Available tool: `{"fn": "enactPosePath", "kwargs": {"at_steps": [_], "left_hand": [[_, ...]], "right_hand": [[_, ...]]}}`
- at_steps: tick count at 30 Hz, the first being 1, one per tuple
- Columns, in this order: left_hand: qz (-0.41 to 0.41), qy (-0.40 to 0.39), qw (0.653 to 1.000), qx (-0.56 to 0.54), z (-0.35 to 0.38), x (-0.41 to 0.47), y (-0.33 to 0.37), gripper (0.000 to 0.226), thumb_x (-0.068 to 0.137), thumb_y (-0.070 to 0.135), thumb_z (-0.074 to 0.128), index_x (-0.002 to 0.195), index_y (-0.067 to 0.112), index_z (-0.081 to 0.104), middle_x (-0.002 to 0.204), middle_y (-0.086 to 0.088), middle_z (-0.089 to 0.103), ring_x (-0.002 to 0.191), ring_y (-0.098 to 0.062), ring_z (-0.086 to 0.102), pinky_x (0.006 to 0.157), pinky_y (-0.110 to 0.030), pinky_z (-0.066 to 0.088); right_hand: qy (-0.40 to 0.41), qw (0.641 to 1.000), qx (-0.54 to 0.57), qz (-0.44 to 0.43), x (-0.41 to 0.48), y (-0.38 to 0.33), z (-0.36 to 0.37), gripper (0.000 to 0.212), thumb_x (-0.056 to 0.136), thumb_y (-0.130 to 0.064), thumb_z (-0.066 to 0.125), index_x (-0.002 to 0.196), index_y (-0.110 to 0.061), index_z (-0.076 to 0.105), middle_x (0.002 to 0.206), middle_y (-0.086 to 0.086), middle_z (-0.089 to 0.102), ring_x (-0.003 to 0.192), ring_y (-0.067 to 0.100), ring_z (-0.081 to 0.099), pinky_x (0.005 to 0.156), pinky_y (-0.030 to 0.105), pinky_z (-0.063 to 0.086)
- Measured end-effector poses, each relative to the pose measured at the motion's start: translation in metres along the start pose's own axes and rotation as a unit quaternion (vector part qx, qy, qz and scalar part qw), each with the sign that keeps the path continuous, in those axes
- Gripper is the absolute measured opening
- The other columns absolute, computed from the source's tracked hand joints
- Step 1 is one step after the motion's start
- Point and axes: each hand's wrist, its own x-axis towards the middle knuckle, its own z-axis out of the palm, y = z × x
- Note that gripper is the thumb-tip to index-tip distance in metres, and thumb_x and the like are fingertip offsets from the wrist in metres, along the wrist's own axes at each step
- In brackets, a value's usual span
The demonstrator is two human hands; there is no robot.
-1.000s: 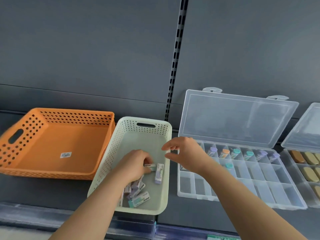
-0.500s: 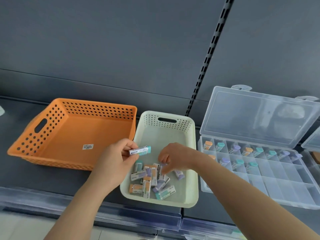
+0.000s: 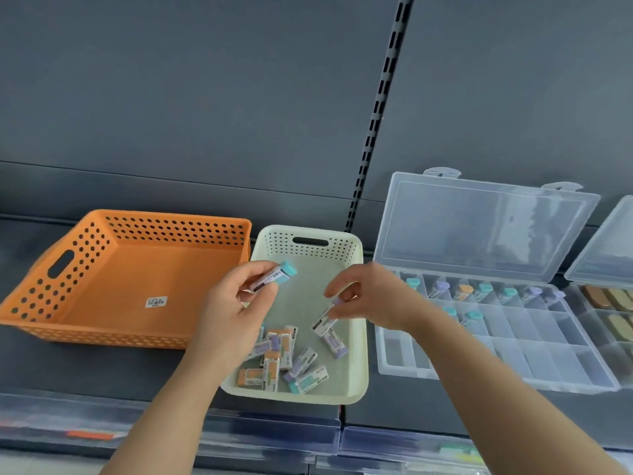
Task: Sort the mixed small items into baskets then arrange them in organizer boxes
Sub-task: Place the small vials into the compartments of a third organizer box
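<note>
A cream basket [image 3: 358, 365] in the middle holds several small erasers [image 3: 284, 363] with teal, purple and orange ends. My left hand [image 3: 233, 310] pinches a teal-ended eraser [image 3: 275, 276] above the basket's left side. My right hand [image 3: 370, 296] pinches a purple-ended eraser [image 3: 323, 322] by its top, lifted over the basket's right side. To the right stands an open clear organizer box [image 3: 561, 365] with erasers upright in its back compartments.
An orange basket [image 3: 113, 279] stands at the left with only a label sticker inside. A second clear organizer box [image 3: 613, 303] with tan items sits at the far right edge. Grey shelf back panels rise behind; the shelf's front edge lies just below the baskets.
My right hand has lifted out of the cream basket with a purple-ended eraser. My left hand has raised its teal-ended eraser slightly. The view shifted a little.
</note>
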Motion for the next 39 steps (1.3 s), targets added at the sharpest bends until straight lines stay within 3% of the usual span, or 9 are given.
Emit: {"fn": "enactPosePath", "kwargs": {"at_steps": [6, 11, 14, 17, 20, 23, 27, 30, 39], "left_hand": [[0.038, -0.019, 0.998, -0.05, 0.079, 0.006, 0.041, 0.026, 0.084, 0.009, 0.066, 0.098, 0.028, 0.055, 0.091, 0.007, 0.07, 0.081, -0.006, 0.066, 0.074, -0.021, 0.051], [0.071, -0.103, 0.992, -0.032, 0.17, 0.003, 0.075, 0.019, 0.084, 0.01, 0.068, 0.094, 0.025, 0.061, 0.089, 0.01, 0.071, 0.079, -0.004, 0.068, 0.065, -0.014, 0.049], [0.088, -0.127, 0.988, 0.03, 0.225, 0.006, 0.082, 0.01, 0.086, 0.015, 0.066, 0.09, 0.023, 0.062, 0.089, 0.011, 0.07, 0.075, -0.001, 0.067, 0.06, -0.009, 0.045], [0.115, -0.141, 0.976, 0.122, 0.272, 0.008, 0.078, 0.012, 0.083, 0.015, 0.068, 0.088, 0.023, 0.061, 0.088, 0.009, 0.069, 0.077, -0.003, 0.065, 0.067, -0.016, 0.051], [0.143, -0.152, 0.947, 0.245, 0.302, 0.008, 0.073, 0.012, 0.082, 0.023, 0.069, 0.093, 0.024, 0.064, 0.09, 0.008, 0.065, 0.08, -0.008, 0.061, 0.069, -0.024, 0.05], [0.191, -0.144, 0.913, 0.331, 0.317, 0.008, 0.07, 0.013, 0.084, 0.029, 0.067, 0.097, 0.026, 0.067, 0.096, 0.01, 0.066, 0.089, -0.007, 0.052, 0.073, -0.02, 0.038], [0.194, -0.154, 0.899, 0.361, 0.328, 0.01, 0.065, 0.017, 0.085, 0.031, 0.066, 0.1, 0.025, 0.069, 0.1, 0.008, 0.068, 0.099, -0.011, 0.053, 0.081, -0.023, 0.043], [0.187, -0.155, 0.897, 0.37, 0.331, 0.01, 0.067, 0.019, 0.085, 0.031, 0.067, 0.103, 0.025, 0.068, 0.102, 0.008, 0.067, 0.1, -0.011, 0.053, 0.082, -0.023, 0.043], [0.17, -0.147, 0.902, 0.369, 0.326, 0.006, 0.07, 0.031, 0.082, 0.035, 0.068, 0.111, 0.026, 0.065, 0.106, 0.011, 0.065, 0.1, -0.012, 0.05, 0.084, -0.025, 0.042]], "right_hand": [[0.155, 0.983, 0.089, 0.03, -0.06, 0.05, -0.063, 0.007, 0.077, -0.016, 0.077, 0.079, -0.019, 0.071, 0.069, 0.0, 0.07, 0.049, 0.005, 0.056, 0.051, 0.015, 0.044], [0.221, 0.969, 0.081, 0.079, -0.112, 0.118, -0.112, 0.005, 0.087, -0.01, 0.066, 0.085, -0.014, 0.068, 0.071, 0.002, 0.072, 0.061, 0.013, 0.07, 0.057, 0.019, 0.054], [0.24, 0.964, 0.05, 0.104, -0.133, 0.156, -0.133, 0.009, 0.09, -0.014, 0.062, 0.092, -0.021, 0.067, 0.082, -0.005, 0.071, 0.065, 0.003, 0.069, 0.047, 0.008, 0.043], [0.253, 0.96, 0.037, 0.112, -0.147, 0.184, -0.147, 0.011, 0.09, -0.013, 0.063, 0.095, -0.022, 0.067, 0.085, -0.006, 0.07, 0.066, -0.001, 0.068, 0.045, 0.008, 0.043], [0.258, 0.96, 0.024, 0.103, -0.153, 0.206, -0.153, 0.012, 0.089, -0.014, 0.064, 0.098, -0.021, 0.068, 0.086, -0.005, 0.07, 0.066, -0.003, 0.067, 0.056, 0.016, 0.055], [0.269, 0.959, 0.009, 0.085, -0.153, 0.222, -0.156, 0.007, 0.088, -0.016, 0.066, 0.093, -0.021, 0.066, 0.081, -0.008, 0.068, 0.062, 0.0, 0.064, 0.057, 0.008, 0.049], [0.244, 0.967, -0.039, 0.056, -0.148, 0.232, -0.151, 0.004, 0.086, -0.015, 0.066, 0.09, -0.014, 0.068, 0.071, -0.012, 0.062, 0.061, 0.003, 0.056, 0.061, 0.011, 0.047], [0.22, 0.973, -0.064, 0.037, -0.141, 0.234, -0.147, 0.009, 0.087, -0.017, 0.065, 0.093, -0.013, 0.07, 0.084, -0.004, 0.069, 0.074, 0.011, 0.064, 0.076, 0.027, 0.056], [0.104, 0.978, -0.178, 0.041, -0.122, 0.23, -0.132, 0.019, 0.092, -0.018, 0.055, 0.102, -0.016, 0.071, 0.102, 0.004, 0.069, 0.085, 0.021, 0.066, 0.081, 0.035, 0.056]]}}
